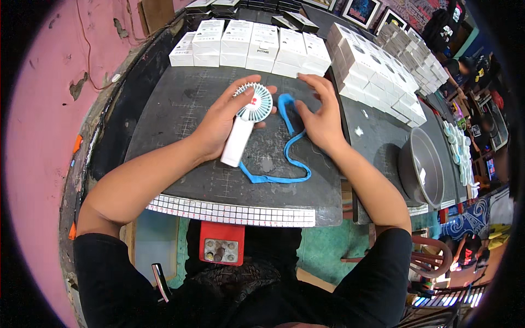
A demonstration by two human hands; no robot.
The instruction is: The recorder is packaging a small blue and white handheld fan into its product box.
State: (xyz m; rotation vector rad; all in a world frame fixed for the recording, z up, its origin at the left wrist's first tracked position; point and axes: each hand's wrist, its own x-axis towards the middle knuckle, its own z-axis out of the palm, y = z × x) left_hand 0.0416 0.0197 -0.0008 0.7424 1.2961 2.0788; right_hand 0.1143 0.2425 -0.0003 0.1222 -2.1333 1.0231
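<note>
A white handheld fan (238,141) with a round grille is in my left hand (223,117), whose fingers wrap the fan's head from the left and behind. The fan's handle slants down to the left over the dark tabletop. From near its lower end a blue fabric strap (279,179) winds across the table to the right and up into a loop. My right hand (326,117) is at the right of that loop, fingers apart and curved; its thumb is close to the strap, and whether they touch I cannot tell.
White boxes (260,47) stand in a row along the table's back, with more stacked boxes (369,69) at the right. A grey basin (430,164) stands right of my right forearm, with several handheld fans (461,151) beyond. A white gridded strip (233,211) lines the front edge. People are in the background.
</note>
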